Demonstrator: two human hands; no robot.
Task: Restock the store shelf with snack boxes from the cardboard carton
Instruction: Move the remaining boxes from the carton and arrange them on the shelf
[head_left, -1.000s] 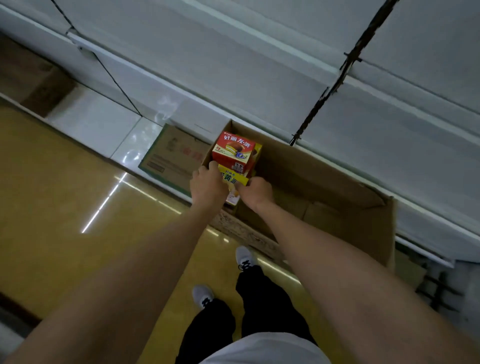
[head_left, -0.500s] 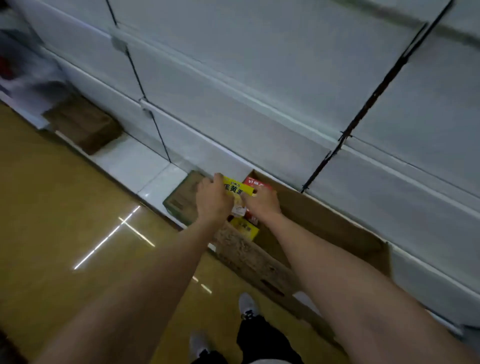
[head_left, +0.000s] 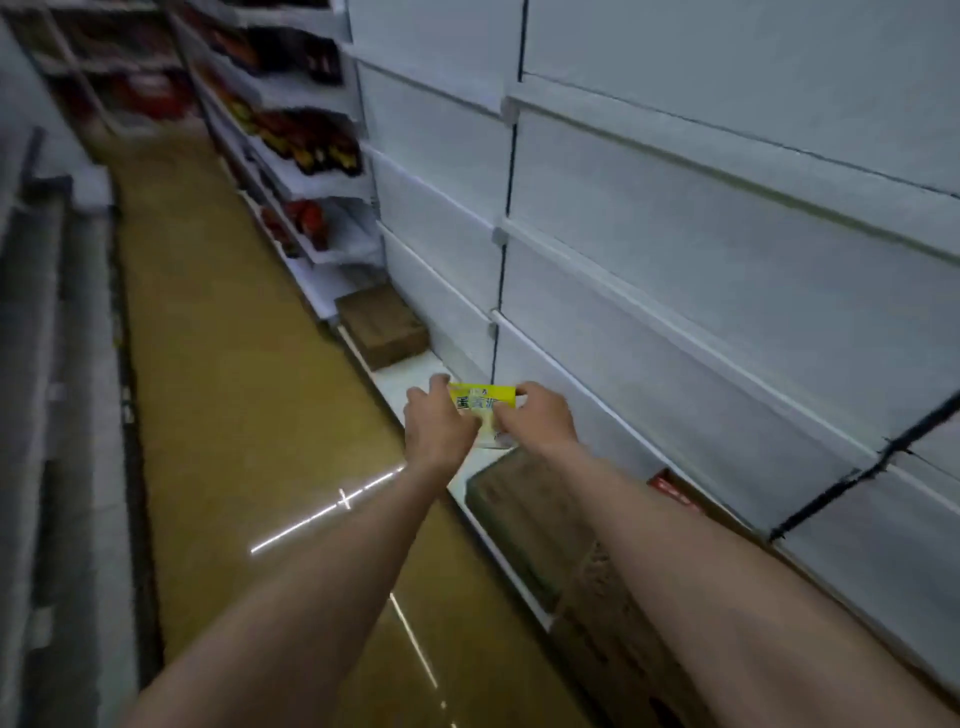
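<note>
**Print on the yellow box**

Large blue Chinese characters across the yellow snack box (head_left: 482, 401), reading 蛋黄派 though blurred. Smaller line above them illegible. White marks on the red box (head_left: 673, 490), right of and below the yellow box, too smeared to read.

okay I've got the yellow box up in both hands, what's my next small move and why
Probably carry the yellow box to the right and up, onto one of the white shelves beside you. Both the left hand and the right hand grip it in the air, clear of the carton, and the shelves there look bare, so setting it down there comes next.
</note>
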